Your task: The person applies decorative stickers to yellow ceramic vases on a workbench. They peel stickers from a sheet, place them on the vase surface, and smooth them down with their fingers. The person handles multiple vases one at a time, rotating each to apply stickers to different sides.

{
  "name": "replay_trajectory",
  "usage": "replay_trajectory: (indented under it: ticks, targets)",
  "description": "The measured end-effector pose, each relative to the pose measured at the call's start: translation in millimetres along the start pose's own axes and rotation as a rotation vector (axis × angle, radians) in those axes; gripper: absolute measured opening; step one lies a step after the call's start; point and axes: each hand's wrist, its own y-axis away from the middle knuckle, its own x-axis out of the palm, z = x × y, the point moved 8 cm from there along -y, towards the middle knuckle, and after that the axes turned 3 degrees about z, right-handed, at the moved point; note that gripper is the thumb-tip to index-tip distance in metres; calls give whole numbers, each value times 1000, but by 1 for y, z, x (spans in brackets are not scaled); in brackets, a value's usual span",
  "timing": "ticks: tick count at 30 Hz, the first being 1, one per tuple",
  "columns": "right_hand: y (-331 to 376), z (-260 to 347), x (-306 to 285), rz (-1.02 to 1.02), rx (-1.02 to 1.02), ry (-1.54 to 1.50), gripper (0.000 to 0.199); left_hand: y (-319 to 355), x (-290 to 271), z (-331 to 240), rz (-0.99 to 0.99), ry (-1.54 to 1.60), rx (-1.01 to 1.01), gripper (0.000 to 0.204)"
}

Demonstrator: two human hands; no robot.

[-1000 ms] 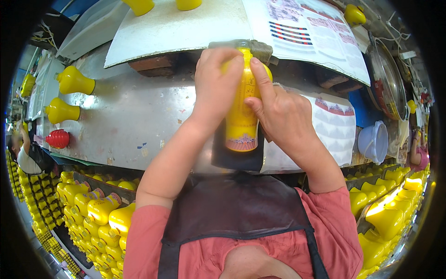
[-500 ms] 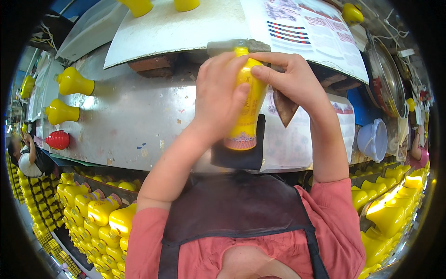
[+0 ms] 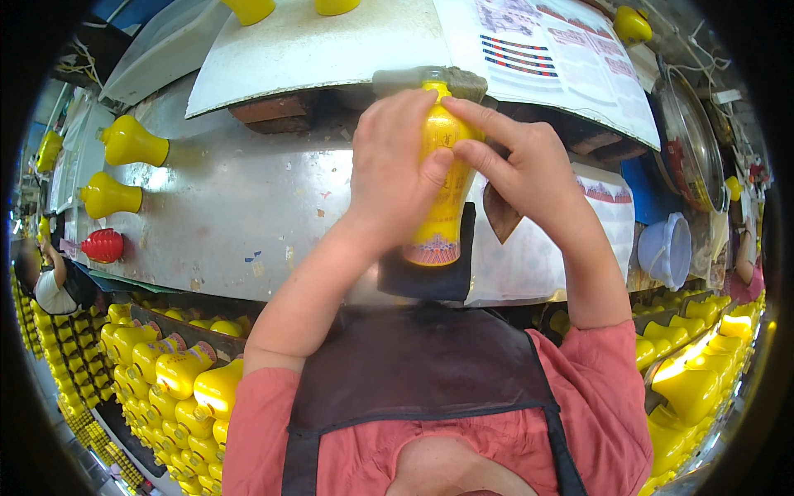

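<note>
A yellow bottle (image 3: 447, 211) with faint lettering and a purple-and-pink patterned band at its base lies on a black cloth (image 3: 422, 279), its neck pointing away from me. My left hand (image 3: 397, 161) is wrapped around its left side, thumb across the front. On the other side, the thumb and index finger of my right hand (image 3: 517, 153) press on the bottle's shoulder. From under that hand sticks out a brown, pointed flat piece (image 3: 500, 213), which seems held by the other fingers; these are hidden. Beyond the neck sits a grey, rough block (image 3: 470, 85).
Printed decal sheets (image 3: 538, 256) lie on the metal table (image 3: 240, 207) at right, near a pale blue bucket (image 3: 664, 252). A raised white board (image 3: 331, 62) spans the back. Yellow bottles (image 3: 132, 142) and a red ribbed object (image 3: 103, 245) stand left. Crates of yellow bottles (image 3: 186, 372) flank me.
My right thumb and the brown piece have shifted slightly down toward me, and the piece's tip has swung left. My left hand still holds the bottle, which stays on the cloth.
</note>
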Motion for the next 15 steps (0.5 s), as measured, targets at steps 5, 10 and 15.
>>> replay_trajectory:
  ticks: [5, 10, 15]
  targets:
    - [-12, -27, -23, -79, 406, -553, 38, 1, 1, 1, 21, 22, -31, 80]
    - [-9, 23, -23, -201, -299, -13, 26, 4, 4, 7, -18, 50, -35, 89]
    - [24, 37, -20, -439, -502, 377, 25, 12, -6, 14, -76, 202, -180, 69]
